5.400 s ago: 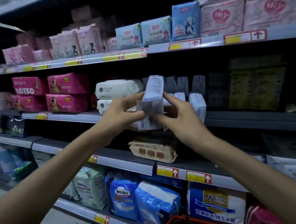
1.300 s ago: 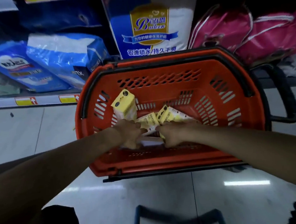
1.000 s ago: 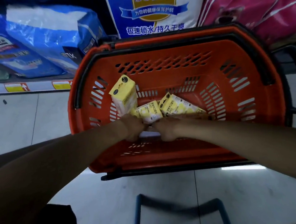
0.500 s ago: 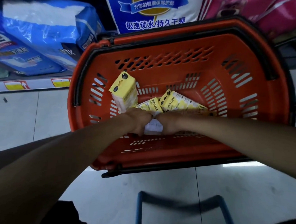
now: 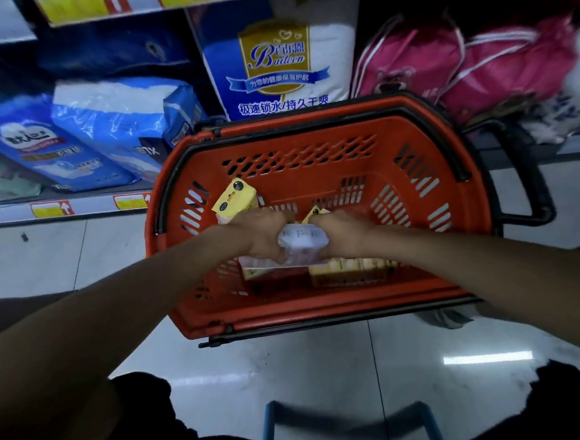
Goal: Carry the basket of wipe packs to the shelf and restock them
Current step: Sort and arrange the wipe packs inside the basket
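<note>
An orange shopping basket (image 5: 322, 307) with black handles stands on the floor before the bottom shelf. Inside it, my left hand (image 5: 259, 235) and my right hand (image 5: 342, 231) grip the two ends of a white wipe pack (image 5: 302, 241) between them, a little above the basket floor. A yellow wipe pack (image 5: 234, 198) leans upright against the basket's left wall. More yellow packs (image 5: 350, 270) lie flat beneath my hands, partly hidden by them.
The bottom shelf (image 5: 3, 212) behind the basket holds blue diaper bags (image 5: 110, 129), a tall blue and white bag (image 5: 281, 65) and pink bags (image 5: 477, 66). Pale floor tiles (image 5: 326, 365) lie around the basket. A blue frame (image 5: 272, 423) shows near my knees.
Since 5.4 s ago my hands left the upper shelf and reached into the basket. In the last second they closed round a white pack and raised it slightly.
</note>
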A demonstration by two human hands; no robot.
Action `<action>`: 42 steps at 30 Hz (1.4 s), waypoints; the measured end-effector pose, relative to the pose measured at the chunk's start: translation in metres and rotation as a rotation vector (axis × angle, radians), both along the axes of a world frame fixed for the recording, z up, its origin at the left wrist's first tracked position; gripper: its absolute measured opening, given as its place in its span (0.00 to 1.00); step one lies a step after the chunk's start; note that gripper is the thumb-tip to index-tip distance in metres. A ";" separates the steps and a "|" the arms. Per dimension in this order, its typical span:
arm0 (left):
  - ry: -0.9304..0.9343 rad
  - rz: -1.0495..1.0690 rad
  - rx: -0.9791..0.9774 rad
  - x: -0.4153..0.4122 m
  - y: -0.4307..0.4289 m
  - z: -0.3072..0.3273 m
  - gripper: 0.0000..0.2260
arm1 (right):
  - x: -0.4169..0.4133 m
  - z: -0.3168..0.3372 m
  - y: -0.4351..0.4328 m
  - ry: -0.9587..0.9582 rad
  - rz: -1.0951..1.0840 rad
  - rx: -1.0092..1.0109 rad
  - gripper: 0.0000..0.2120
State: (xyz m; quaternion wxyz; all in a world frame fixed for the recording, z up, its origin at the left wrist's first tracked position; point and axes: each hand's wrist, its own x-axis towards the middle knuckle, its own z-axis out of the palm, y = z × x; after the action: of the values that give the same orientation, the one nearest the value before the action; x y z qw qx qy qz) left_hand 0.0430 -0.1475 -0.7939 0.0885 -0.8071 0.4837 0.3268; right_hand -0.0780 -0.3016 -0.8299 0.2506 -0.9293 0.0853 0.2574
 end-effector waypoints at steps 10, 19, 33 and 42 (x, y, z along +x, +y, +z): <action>0.025 0.104 -0.207 0.004 -0.009 0.076 0.26 | -0.022 0.091 -0.022 -0.223 -0.107 -0.052 0.21; 0.189 0.238 -0.461 0.016 0.006 0.139 0.20 | -0.038 0.173 -0.045 -0.349 -0.177 0.011 0.20; 0.712 1.089 -0.783 -0.021 0.021 0.162 0.19 | -0.067 0.190 -0.056 -0.177 -0.493 0.670 0.17; 1.066 1.543 -0.789 -0.042 0.001 0.162 0.24 | -0.057 0.181 -0.044 -0.619 -0.325 0.018 0.17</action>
State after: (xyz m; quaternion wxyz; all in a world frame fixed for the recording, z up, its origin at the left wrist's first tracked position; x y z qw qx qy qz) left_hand 0.0009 -0.1460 -0.6318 -0.6460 -0.6199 -0.1191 0.4292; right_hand -0.1351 -0.3458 -0.6487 0.3105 -0.9353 0.1500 -0.0791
